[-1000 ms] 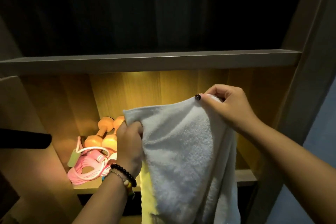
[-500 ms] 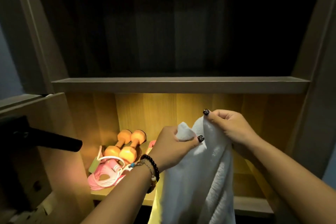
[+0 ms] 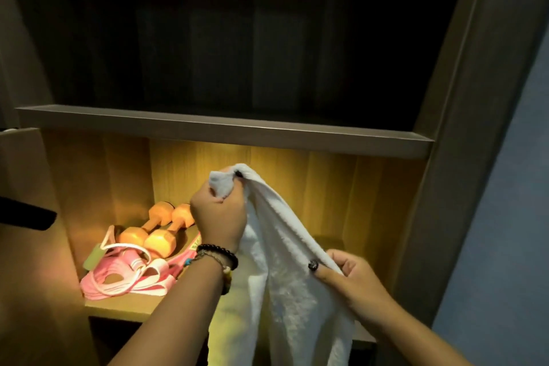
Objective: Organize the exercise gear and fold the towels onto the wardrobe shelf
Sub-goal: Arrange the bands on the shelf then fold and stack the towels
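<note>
Right hand [image 3: 349, 278] dropped lower along white towel [image 3: 285, 276].

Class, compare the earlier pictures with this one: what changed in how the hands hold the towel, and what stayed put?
The left hand now grips both top corners of the towel; the right hand let go there and pinches an edge lower down. The dumbbells stayed.

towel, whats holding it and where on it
Both hands hold the white towel. The left hand grips its bunched top corners; the right hand pinches its right-hand edge lower down.
</note>
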Tool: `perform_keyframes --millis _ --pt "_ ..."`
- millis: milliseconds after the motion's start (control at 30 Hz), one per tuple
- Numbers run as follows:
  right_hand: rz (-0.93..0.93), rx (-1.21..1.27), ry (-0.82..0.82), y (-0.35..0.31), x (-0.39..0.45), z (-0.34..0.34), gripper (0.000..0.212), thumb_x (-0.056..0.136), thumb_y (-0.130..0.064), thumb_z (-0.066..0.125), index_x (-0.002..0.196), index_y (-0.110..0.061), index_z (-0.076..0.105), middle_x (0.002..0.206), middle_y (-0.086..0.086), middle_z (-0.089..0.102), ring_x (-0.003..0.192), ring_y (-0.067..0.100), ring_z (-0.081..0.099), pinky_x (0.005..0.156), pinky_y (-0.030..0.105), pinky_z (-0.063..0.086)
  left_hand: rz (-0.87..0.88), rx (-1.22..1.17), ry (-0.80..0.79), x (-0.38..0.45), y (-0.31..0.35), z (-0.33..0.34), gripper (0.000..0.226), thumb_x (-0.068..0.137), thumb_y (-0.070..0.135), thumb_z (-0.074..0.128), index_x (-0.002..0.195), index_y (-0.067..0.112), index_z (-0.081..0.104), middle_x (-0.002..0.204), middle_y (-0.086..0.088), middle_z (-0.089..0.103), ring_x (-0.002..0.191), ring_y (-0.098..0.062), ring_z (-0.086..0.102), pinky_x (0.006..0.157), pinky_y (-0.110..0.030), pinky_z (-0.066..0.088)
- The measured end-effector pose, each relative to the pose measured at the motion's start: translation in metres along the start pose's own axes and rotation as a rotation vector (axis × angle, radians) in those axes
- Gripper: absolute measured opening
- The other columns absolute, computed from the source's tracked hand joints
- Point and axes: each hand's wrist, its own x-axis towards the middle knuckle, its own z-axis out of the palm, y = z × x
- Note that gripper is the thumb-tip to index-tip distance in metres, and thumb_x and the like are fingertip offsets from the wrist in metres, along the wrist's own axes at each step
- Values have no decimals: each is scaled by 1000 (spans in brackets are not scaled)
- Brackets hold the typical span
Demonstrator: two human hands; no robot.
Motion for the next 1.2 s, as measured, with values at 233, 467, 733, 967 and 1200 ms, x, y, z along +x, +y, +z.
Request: perform_keyframes --millis 233,467,733,967,1200 --pt "-158 -138 479 13 22 -30 15 83 0 67 72 -9 71 69 3 67 66 13 58 55 12 45 104 123 -79 -1 -13 -23 29 85 5 69 65 23 57 60 2 57 54 -6 51 52 -22 43" --pt "-733 -239 630 -101 69 8 16 82 -19 74 73 -8 69 66 3 62 62 5 52 56 23 41 74 277 -184 41 0 -75 21 77 29 73 91 14 67 83 1 67 73 -15 59 63 -29 50" --pt "-796 -339 301 -136 52 95 20 75 -36 75 77 -16 75 68 -2 68 63 9 60 56 26 47 184 -62 -762 55 22 -98 68 82 32 70 142 30 39 135 21 53 128 -5 50 94 -28 52" --pt "-654 -335 179 -127 37 104 12 75 -10 79 85 -13 75 79 -1 72 76 16 68 68 33 56 20 -119 -679 36 10 -93 42 78 46 66 99 9 67 91 -14 69 85 -35 66 71 -49 55" --pt "-465 -359 204 -47 45 121 6 80 -15 73 82 -16 68 74 0 67 65 12 59 60 32 48 -162 -136 -366 52 19 -75 39 94 36 58 69 6 54 74 -21 55 72 -29 55 65 -49 48"
